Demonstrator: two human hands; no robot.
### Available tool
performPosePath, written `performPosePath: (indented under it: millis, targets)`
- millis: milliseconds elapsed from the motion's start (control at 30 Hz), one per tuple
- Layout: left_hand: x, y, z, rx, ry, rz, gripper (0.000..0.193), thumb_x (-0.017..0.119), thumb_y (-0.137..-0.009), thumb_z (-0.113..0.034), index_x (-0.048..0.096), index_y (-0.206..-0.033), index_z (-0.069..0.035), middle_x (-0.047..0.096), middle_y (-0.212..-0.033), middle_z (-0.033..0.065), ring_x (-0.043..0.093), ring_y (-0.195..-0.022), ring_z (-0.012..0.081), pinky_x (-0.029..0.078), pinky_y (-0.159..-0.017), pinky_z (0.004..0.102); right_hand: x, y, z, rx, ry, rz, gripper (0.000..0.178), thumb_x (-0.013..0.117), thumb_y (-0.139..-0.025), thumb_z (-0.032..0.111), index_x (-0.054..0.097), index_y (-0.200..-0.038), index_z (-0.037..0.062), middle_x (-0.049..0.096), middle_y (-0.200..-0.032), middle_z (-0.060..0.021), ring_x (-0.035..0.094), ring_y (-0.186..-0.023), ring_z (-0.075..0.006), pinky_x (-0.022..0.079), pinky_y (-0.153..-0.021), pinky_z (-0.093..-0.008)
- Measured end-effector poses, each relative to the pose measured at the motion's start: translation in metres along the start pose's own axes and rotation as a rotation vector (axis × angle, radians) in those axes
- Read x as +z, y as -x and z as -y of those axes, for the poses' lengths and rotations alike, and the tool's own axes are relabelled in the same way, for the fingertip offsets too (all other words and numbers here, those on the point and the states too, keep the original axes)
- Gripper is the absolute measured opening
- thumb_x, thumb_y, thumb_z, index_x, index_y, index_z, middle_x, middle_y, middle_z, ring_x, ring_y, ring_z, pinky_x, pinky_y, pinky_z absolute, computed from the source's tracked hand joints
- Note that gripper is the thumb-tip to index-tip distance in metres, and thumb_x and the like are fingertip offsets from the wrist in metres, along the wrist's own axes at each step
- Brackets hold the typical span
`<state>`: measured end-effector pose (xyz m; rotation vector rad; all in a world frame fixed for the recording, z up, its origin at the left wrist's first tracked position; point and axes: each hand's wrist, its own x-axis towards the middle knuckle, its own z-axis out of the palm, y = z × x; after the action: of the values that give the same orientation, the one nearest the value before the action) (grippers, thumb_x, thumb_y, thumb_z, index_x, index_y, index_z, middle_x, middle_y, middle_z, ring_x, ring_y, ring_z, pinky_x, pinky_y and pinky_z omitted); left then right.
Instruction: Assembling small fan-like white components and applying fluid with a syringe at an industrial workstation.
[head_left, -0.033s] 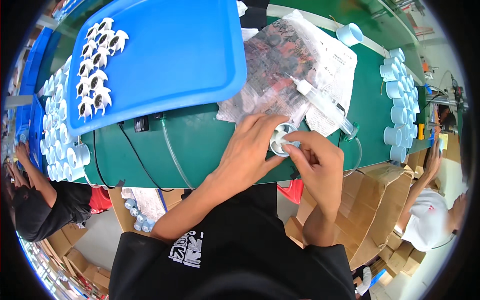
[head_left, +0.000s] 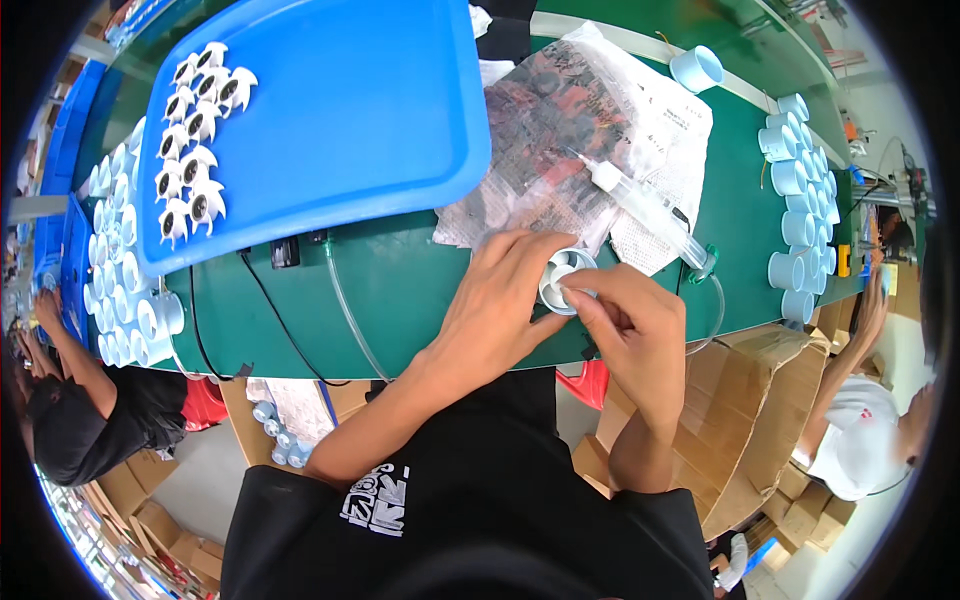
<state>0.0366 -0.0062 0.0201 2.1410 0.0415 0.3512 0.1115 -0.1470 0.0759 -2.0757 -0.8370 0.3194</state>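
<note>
Near the table's front edge, my left hand [head_left: 488, 305] is wrapped round a short light blue cup [head_left: 546, 296], its open mouth tipped up toward me. Inside the cup sits a white fan wheel [head_left: 568, 268] with curved blades. The thumb and forefinger of my right hand [head_left: 642, 322] are closed at the wheel's middle, reaching into the mouth. My fingertips hide part of the wheel and the cup's lower rim.
A blue tray [head_left: 330, 120] holds several white bladed wheels [head_left: 203, 125] with dark centres. Crumpled paper [head_left: 540, 130] carries a clear syringe [head_left: 645, 205] with a needle tip and tube. Light blue cups [head_left: 795, 220] stand in groups at both sides. Black cables [head_left: 275, 315] cross the table's front edge.
The wheel's blades show at a slightly different angle inside the cup. Both hands stay in nearly the same place, and the whole view has shifted a little.
</note>
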Motion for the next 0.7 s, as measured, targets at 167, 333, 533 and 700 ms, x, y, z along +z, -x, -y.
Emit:
performPosePath:
  millis: [167,333,533,700]
  targets:
    - [0.005,-0.004,0.000,-0.019,0.008,-0.017,0.064,0.078,-0.065,-0.004,0.053,-0.123,-0.007,0.057,-0.119,0.0141,0.050,-0.113,0.0349,0.043,-0.095,0.0422,-0.002,-0.007,0.000,-0.308,0.430,-0.173,0.031,0.068,-0.083,0.014,0.051,-0.059,0.0043,0.044,-0.057,-0.0097,0.043,-0.047,-0.0241,0.032,-0.044,-0.0369]
    - [0.006,-0.004,0.001,-0.014,-0.009,-0.064,0.066,0.080,-0.068,-0.009,0.049,-0.126,-0.006,0.057,-0.117,0.0146,0.052,-0.110,0.0353,0.044,-0.093,0.0420,-0.014,-0.001,-0.007,-0.126,0.077,-0.434,0.034,0.053,-0.092,0.004,0.045,-0.059,-0.0008,0.039,-0.052,-0.0079,0.038,-0.044,-0.0202,0.028,-0.044,-0.0328]
    - [0.014,0.006,0.016,0.137,0.025,-0.125,0.037,0.073,-0.074,-0.019,0.055,-0.104,-0.006,0.054,-0.103,0.0112,0.050,-0.103,0.0335,0.040,-0.091,0.0449,0.013,0.021,-0.079,0.140,-0.021,-0.398,0.046,0.047,-0.101,0.019,0.056,-0.061,-0.0022,0.056,-0.057,-0.0057,0.048,-0.055,-0.0101,0.036,-0.051,-0.0282]
    - [-0.013,0.015,-0.004,0.363,0.248,-0.273,0.032,0.076,-0.074,-0.019,0.059,-0.099,-0.010,0.052,-0.118,0.0125,0.046,-0.114,0.0321,0.037,-0.097,0.0441,0.020,0.027,-0.080,0.184,-0.277,-0.605,0.047,0.048,-0.102,0.029,0.050,-0.063,0.0026,0.038,-0.061,0.0036,0.035,-0.059,-0.0065,0.028,-0.053,-0.0220]
